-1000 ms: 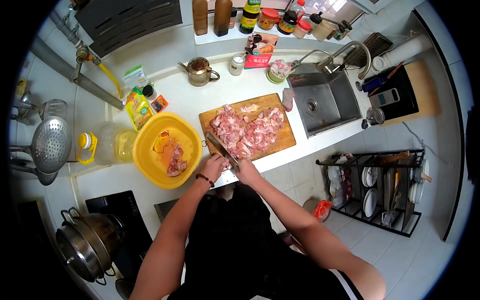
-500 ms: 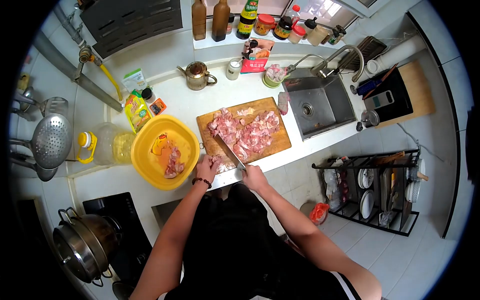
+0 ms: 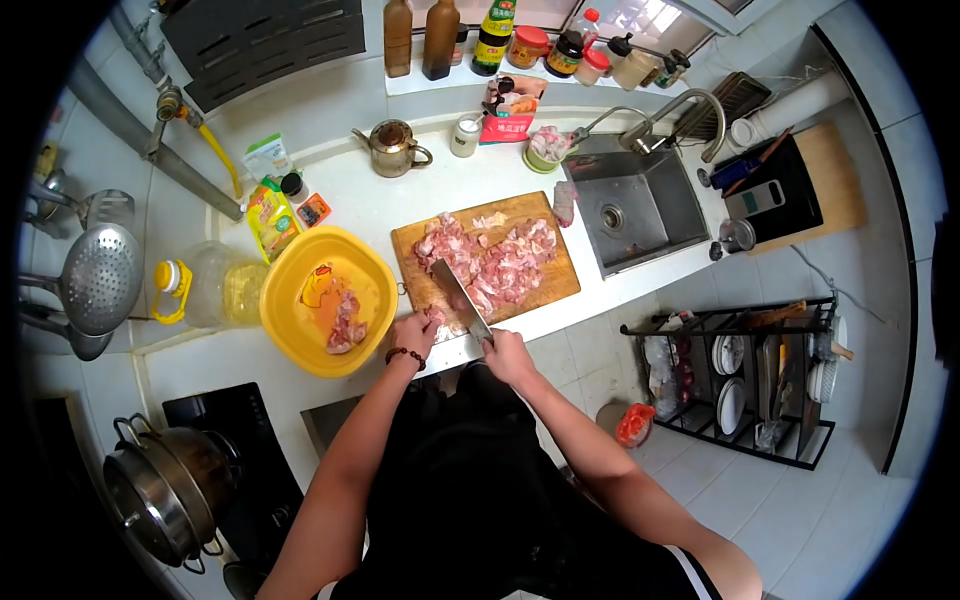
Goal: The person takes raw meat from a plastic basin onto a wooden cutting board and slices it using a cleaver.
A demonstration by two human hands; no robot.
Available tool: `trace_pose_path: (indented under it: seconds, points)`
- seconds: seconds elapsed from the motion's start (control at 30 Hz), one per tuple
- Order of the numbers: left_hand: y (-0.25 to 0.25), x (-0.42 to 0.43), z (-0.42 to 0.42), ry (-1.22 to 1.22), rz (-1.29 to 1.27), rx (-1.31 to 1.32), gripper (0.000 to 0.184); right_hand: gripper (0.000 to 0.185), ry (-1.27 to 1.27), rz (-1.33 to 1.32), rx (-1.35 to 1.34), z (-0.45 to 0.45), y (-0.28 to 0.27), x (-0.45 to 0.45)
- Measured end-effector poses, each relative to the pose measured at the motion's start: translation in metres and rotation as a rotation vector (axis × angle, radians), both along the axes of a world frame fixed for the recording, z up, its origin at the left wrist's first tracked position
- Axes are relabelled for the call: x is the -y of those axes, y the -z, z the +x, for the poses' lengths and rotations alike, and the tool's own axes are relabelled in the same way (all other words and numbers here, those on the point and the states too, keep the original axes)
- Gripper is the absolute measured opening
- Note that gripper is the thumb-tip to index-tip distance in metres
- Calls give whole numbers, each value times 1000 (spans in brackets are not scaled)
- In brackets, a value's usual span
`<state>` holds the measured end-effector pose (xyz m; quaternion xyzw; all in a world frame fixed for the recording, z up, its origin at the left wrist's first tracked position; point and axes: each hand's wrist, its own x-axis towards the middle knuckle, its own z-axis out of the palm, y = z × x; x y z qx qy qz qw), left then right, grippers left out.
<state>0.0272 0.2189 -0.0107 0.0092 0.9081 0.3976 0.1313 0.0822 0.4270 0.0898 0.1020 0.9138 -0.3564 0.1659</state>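
A wooden cutting board (image 3: 555,285) lies on the white counter, heaped with pieces of raw meat (image 3: 525,255). My right hand (image 3: 508,356) grips the handle of a cleaver (image 3: 460,297), whose blade points up and left across the board. At the board's near left corner my left hand (image 3: 414,335), with a beaded bracelet on the wrist, is closed on a piece of meat (image 3: 434,316); its fingertips are partly hidden. Left of the board stands a yellow basin (image 3: 283,335) with some raw meat (image 3: 346,325) in it.
A metal teapot (image 3: 394,150) and a white jar (image 3: 466,135) stand behind the board. The sink (image 3: 645,215) is to the right. An oil jug (image 3: 225,290) is beside the basin, and a steel pot (image 3: 160,500) sits at lower left.
The cleaver's blade has turned so that more of its flat side shows, and its tip has shifted slightly up and right. My left hand stays at the board's corner.
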Motion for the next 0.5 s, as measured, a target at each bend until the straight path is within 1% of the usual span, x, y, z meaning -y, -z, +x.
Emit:
trace_pose_path:
  seconds: [0.03,0.1,0.13,0.2,0.23,0.27,0.3,0.33,0.4,0.43,0.5]
  points:
    - [-2,-1,0,4,2,1,26,19,11,-7,-4,1,-1,0]
    - [-8,0,0,-41,-80,47,21,20,22,-1,3,3,0,-1]
    - [-18,0,0,-40,-84,49,21,20,30,1,6,3,2,2]
    - [-37,-7,-2,-31,151,-374,19,21,36,-9,18,3,8,6]
    - [-31,-8,-4,-29,153,-375,19,22,42,-18,30,2,11,8]
    - [-19,-7,-6,7,154,-319,20,22,45,-18,31,3,15,11]
    - [-17,-6,-7,42,153,-262,21,22,61,-25,43,3,17,15]
    - [-15,-6,-6,43,153,-262,21,23,77,-32,54,2,19,19]
    - [-10,-10,-4,-82,186,-114,20,23,87,-50,52,2,23,24]
    - [-5,-12,-3,-80,185,-113,20,23,93,-68,49,2,25,26]
    - [0,-15,0,-226,329,-49,22,24,93,-78,55,2,25,30]
